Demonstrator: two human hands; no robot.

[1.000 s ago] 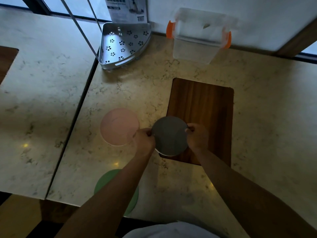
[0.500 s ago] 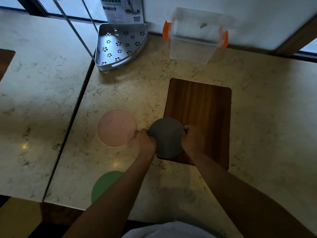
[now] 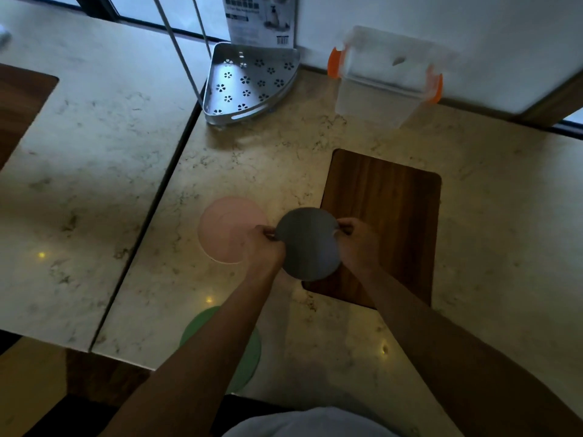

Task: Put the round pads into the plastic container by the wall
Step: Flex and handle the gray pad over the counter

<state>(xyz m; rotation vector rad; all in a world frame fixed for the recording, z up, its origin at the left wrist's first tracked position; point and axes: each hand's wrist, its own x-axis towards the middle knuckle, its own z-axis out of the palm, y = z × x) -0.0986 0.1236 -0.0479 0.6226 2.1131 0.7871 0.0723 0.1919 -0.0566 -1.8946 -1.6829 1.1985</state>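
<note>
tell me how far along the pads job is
Done: nothing visible yet inside the plastic container by the wall. In hand: the grey pad, gripped at its edges by the left hand and right hand. Left: the pink pad and green pad on the counter.

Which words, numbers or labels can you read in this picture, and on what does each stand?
Grey-and-white printed card behind the perforated metal corner shelf: print and a barcode, too small and blurred to read.
Clear plastic container with orange clips: no text visible.
Nothing else bears writing.
</note>
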